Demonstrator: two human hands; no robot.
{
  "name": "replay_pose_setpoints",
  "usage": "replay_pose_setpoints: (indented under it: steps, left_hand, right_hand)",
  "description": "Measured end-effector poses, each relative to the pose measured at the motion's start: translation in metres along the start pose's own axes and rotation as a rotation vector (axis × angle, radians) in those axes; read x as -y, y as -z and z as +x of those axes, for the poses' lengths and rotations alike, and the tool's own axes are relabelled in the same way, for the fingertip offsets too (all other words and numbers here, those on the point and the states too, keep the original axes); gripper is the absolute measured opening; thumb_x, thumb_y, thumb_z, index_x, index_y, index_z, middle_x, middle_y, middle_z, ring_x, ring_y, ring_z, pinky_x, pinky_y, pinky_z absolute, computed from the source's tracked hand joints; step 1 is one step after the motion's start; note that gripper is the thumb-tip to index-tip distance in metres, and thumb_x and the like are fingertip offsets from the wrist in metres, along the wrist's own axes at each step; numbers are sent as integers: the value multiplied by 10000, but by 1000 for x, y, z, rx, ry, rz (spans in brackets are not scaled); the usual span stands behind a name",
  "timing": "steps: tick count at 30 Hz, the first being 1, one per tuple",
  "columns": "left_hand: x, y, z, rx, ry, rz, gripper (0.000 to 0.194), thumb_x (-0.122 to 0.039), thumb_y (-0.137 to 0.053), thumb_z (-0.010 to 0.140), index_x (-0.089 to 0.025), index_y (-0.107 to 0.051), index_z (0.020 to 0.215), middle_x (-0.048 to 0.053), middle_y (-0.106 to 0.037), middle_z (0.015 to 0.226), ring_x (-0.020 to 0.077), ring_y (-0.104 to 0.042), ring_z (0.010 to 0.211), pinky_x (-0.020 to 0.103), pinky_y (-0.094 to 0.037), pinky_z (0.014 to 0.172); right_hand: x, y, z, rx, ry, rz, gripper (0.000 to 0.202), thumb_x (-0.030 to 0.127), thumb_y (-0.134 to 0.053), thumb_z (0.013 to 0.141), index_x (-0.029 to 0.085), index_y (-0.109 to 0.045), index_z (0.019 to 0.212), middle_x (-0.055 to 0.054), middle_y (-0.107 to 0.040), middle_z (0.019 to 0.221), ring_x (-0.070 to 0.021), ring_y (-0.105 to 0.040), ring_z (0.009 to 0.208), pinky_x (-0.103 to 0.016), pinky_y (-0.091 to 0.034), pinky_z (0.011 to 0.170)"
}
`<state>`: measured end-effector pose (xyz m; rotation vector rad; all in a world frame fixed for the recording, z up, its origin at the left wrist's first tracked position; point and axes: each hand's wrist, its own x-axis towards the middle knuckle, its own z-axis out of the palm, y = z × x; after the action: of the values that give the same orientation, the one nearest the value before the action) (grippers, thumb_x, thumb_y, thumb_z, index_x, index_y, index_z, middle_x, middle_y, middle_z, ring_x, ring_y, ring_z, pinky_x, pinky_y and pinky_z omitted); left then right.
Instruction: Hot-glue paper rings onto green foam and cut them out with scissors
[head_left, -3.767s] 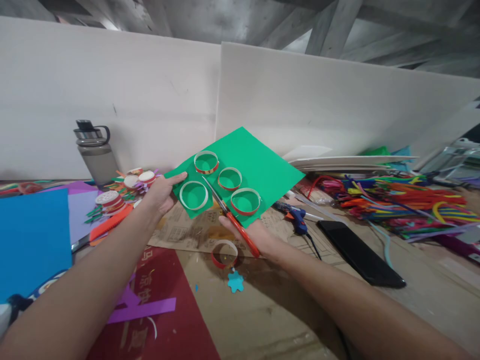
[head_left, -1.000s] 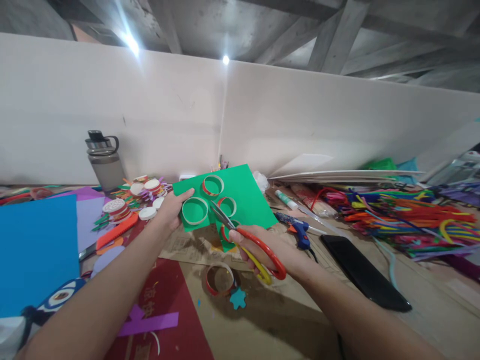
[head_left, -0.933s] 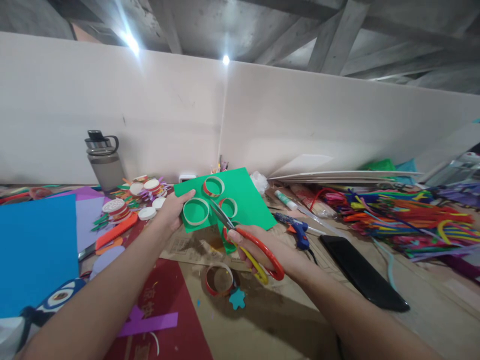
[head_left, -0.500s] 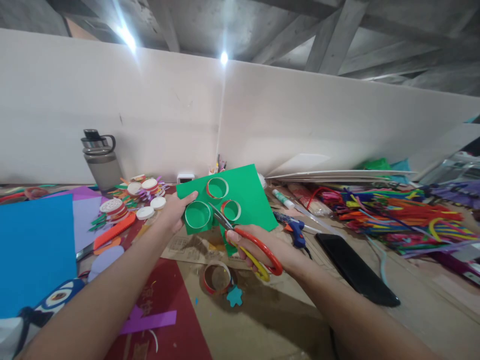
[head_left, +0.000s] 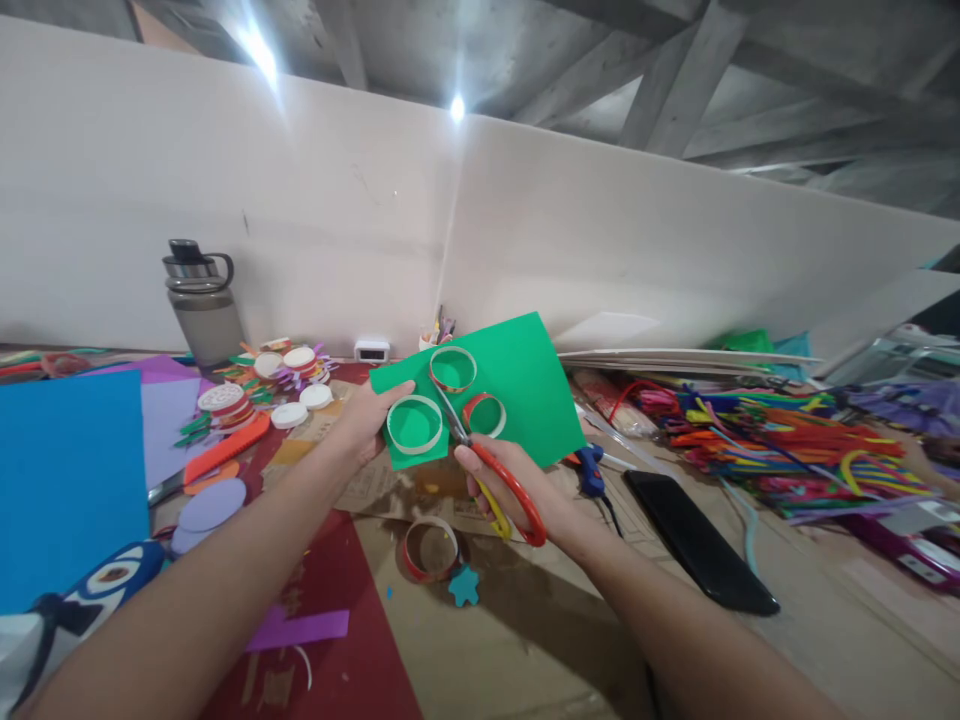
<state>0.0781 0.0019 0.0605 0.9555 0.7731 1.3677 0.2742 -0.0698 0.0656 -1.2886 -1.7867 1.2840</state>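
My left hand (head_left: 373, 418) pinches the left edge of a green sheet (head_left: 517, 370), thumb on top, holding it above the table. Three short cardboard rings stand on the sheet: one by my left thumb (head_left: 415, 425), one at the back (head_left: 452, 369) and one at the right (head_left: 484, 415). In my right hand (head_left: 517, 490) are scissors (head_left: 514, 490) with red and yellow handles, their blades lying between the rings in a cut in the sheet. Beneath, a loose cardboard ring (head_left: 430, 549) rests on the table beside a teal flower-shaped cutout (head_left: 464, 586).
Left lie a blue sheet (head_left: 71, 490), a red cutter (head_left: 225, 448), purple discs and a grey bottle (head_left: 202, 310). Right are a black phone (head_left: 697, 540), a blue glue gun (head_left: 591, 470) and many coloured pipe cleaners (head_left: 795, 440). A white partition (head_left: 300, 200) stands behind.
The green sheet, both hands and the scissors have shifted slightly right in view. The scissor blades look closer together, and the sheet's front strip no longer shows below them.
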Motion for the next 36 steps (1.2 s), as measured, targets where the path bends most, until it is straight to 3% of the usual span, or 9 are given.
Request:
replay_pose_setpoints:
  steps: [19,28,32,36]
  left_hand:
    - [1,5,5,-18,-23,43,425,-285,-868,592,-117,-728,957,97,-762,941,195,-688,727,350,-570,709]
    - [-1,-2,-1,-66,-51,54,296,-280,-871,577,-118,-733,782,73,-754,777,209,-693,769,321,-573,715]
    - [1,-1,0,-57,-32,43,320,-280,-865,590,-109,-738,829,99,-767,936,174,-685,722,309,-577,701]
    - [3,1,0,-37,-34,22,349,-289,-867,599,-115,-729,868,92,-769,884,183,-696,723,321,-582,731]
  right_hand:
    - [-3,-8,-1,-62,-39,-6,342,534,-524,898,239,-424,757,34,-500,591,-115,-492,417,-230,-384,376]
    - [1,-12,-2,-82,-76,-4,297,476,-458,929,242,-399,755,45,-489,566,-107,-476,398,-217,-365,364]
    - [1,-13,-3,-92,-41,-7,341,524,-511,892,239,-401,740,59,-464,545,-104,-464,400,-220,-363,380]
    - [2,-13,-5,-63,-14,42,380,566,-561,851,240,-397,746,59,-482,568,-104,-467,424,-228,-373,410]
